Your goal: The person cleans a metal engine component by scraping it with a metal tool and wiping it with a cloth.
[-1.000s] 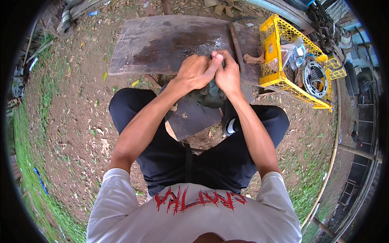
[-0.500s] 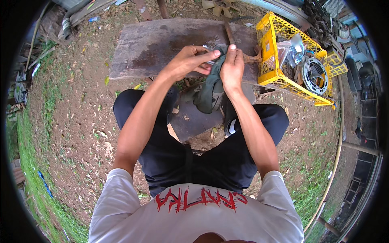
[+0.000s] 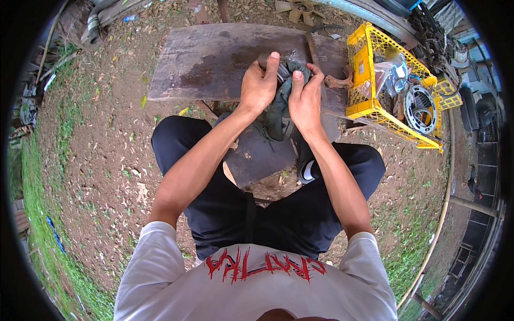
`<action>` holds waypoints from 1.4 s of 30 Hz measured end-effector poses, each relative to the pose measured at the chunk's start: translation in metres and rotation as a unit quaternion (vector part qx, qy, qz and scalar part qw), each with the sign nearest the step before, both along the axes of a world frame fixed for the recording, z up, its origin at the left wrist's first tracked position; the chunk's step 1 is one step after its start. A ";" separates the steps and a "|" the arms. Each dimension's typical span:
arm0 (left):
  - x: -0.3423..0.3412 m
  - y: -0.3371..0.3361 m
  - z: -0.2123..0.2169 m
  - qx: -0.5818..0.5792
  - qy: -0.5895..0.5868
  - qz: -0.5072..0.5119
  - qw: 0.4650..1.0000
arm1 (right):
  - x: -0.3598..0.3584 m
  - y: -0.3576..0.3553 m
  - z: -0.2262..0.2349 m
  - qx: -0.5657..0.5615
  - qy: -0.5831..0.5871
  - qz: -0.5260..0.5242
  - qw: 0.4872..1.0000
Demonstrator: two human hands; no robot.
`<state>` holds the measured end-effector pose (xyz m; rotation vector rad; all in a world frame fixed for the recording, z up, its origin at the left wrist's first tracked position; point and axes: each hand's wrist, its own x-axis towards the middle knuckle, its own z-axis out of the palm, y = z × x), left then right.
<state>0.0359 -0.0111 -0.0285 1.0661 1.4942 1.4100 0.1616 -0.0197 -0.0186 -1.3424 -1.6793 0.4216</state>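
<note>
A person sits on bare dirt ground [image 3: 107, 160] with both forearms reaching to a dark, stained wooden desk [image 3: 214, 59] at the far side of the scene. The left hand [image 3: 259, 85] has its grip wrapped around a dark cylindrical part [image 3: 265, 60] that lies at the near edge of the desk, with the index finger stretched along its top. The right hand [image 3: 305, 99] sits just beside the left one, its grip pinching a dark green cloth [image 3: 278, 109] between thumb and fingers. The cloth is bunched between the two hands, touches the part, and hangs down over the near edge of the desk toward the person's lap.

To the right of the hands, a brown piece of wood or metal [image 3: 338, 82] rests on the desk; what it is cannot be told. Further right stands a yellow plastic crate [image 3: 364, 80], touching the desk's right end and holding a toothed metal ring [image 3: 420, 109] and a clear bag of small parts [image 3: 388, 69]. A dark flat board [image 3: 257, 155] lies on the ground between the knees.
</note>
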 end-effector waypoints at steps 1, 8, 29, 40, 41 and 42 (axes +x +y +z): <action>-0.002 0.000 -0.001 -0.009 0.003 -0.002 1.000 | -0.002 -0.005 0.006 -0.099 0.040 0.003 0.994; -0.007 -0.007 0.017 -0.035 -0.049 -0.018 0.998 | 0.010 -0.004 0.018 -0.128 0.105 0.111 0.980; -0.013 -0.009 0.018 -0.126 -0.145 -0.066 0.979 | 0.052 0.011 0.032 0.148 -0.029 0.041 0.988; 0.012 -0.027 0.013 0.144 -0.086 -0.182 0.969 | 0.012 -0.007 0.010 -0.010 0.093 -0.002 0.996; 0.013 -0.027 0.008 0.163 -0.040 -0.188 0.968 | 0.011 -0.005 0.008 -0.023 0.106 -0.013 0.994; 0.015 -0.026 0.004 0.183 0.005 -0.193 0.964 | 0.012 -0.003 0.007 -0.036 0.118 -0.023 0.992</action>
